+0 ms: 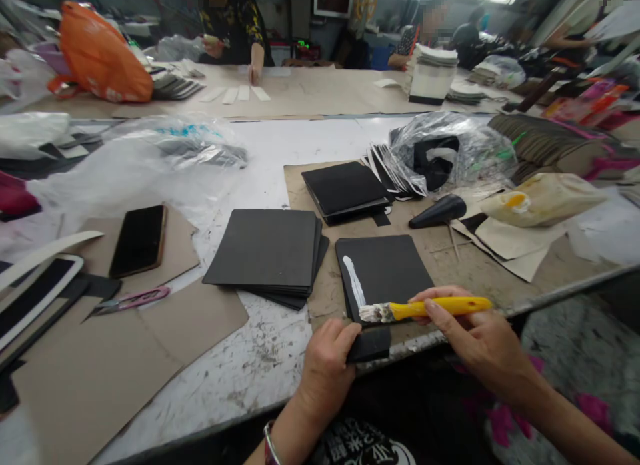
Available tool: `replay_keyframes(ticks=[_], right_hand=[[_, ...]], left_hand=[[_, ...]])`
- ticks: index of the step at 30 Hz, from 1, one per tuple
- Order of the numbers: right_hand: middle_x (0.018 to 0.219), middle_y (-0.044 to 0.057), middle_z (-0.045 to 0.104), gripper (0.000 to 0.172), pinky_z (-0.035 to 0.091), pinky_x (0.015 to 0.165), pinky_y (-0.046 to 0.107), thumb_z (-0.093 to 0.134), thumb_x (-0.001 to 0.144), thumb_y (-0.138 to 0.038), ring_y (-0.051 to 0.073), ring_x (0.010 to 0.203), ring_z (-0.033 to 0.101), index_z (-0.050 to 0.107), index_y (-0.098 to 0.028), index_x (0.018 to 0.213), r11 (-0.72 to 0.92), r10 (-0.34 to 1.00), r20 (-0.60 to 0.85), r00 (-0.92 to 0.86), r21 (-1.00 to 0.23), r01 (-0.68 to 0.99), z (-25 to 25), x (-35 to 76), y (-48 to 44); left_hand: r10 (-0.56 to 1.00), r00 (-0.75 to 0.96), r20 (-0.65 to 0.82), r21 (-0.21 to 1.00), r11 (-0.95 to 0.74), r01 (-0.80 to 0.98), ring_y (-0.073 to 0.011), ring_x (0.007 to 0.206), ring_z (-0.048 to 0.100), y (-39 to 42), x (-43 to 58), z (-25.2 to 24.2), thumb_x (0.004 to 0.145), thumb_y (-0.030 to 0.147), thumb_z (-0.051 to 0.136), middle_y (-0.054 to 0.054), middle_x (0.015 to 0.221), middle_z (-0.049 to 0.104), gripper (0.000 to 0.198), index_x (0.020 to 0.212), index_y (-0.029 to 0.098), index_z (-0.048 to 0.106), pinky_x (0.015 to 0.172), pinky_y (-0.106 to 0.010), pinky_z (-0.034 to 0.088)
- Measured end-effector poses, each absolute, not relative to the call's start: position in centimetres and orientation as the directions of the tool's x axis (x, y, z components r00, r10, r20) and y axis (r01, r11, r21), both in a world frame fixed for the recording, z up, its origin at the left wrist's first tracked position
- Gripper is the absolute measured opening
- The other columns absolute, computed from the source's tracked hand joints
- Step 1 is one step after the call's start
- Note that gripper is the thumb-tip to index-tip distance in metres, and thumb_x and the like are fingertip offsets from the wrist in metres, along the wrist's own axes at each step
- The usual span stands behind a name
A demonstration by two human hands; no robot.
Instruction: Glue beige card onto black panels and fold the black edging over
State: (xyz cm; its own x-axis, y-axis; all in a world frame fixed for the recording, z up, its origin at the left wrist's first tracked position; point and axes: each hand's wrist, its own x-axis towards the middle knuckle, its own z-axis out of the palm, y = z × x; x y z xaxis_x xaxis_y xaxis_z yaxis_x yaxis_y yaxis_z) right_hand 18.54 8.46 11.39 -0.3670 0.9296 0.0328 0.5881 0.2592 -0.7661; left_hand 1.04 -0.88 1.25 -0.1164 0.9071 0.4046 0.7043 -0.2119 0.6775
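My right hand (pixel 475 338) is closed around the yellow handle of a paintbrush (pixel 445 307). Its bristles, coated in white paste, touch the lower left of a black square sheet (pixel 390 268). A white streak runs down that sheet's left side. At the sheet's near edge, my left hand (pixel 330 358) pinches a short black strip (pixel 370 345) between thumb and fingers. To the left lies a stack of black square sheets (pixel 265 248). Behind the coated sheet is another black stack (pixel 347 188).
A phone (pixel 139 240) and pink-handled snips (pixel 133 299) lie on brown board at left. A dark cone (pixel 437 211) and a yellowish glue bag (pixel 543 201) are at right. A plastic bag (pixel 460 145) stands behind. Across the table, a person's hand (pixel 256 65) touches white strips.
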Motion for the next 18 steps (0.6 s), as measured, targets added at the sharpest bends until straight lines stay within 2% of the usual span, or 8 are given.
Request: replay_keyframes(ticks=[5,11,18], right_hand=[[0.089,0.007,0.065,0.033,0.056,0.063,0.026,0.051,0.082,-0.049,0.018,0.071,0.066,0.063,-0.019,0.083,0.168,0.957,0.001,-0.289,-0.816,0.554,10.7,19.4,8.9],[0.09,0.007,0.065,0.037,0.056,0.068,0.028,0.051,0.08,-0.053,0.019,0.073,0.065,0.063,-0.019,0.081,0.148,0.986,0.059,-0.156,-0.738,0.658,10.2,23.4,9.9],[0.089,0.008,0.066,0.033,0.056,0.064,0.035,0.05,0.08,-0.052,0.023,0.074,0.066,0.063,-0.021,0.078,0.123,0.99,0.139,-0.039,-0.674,0.728,10.8,27.0,11.6]], left_hand=[[0.912,-0.098,0.398,0.676,-0.22,0.703,-0.021,0.07,0.054,-1.0,1.0,1.2,0.061,-0.008,0.039,-0.007,0.074,0.058,0.046,0.096,0.012,0.061,0.062,-0.032,0.049],[0.917,-0.083,0.39,0.636,-0.204,0.744,-0.0197,0.069,0.056,-0.9,1.0,1.2,0.064,-0.008,0.042,-0.004,0.073,0.057,0.042,0.094,0.016,0.06,0.062,-0.03,0.049],[0.934,-0.085,0.347,0.681,-0.189,0.707,-0.0189,0.077,0.059,-0.9,0.7,0.7,0.076,0.001,0.046,-0.004,0.081,0.06,0.032,0.099,0.02,0.057,0.068,-0.03,0.052]])
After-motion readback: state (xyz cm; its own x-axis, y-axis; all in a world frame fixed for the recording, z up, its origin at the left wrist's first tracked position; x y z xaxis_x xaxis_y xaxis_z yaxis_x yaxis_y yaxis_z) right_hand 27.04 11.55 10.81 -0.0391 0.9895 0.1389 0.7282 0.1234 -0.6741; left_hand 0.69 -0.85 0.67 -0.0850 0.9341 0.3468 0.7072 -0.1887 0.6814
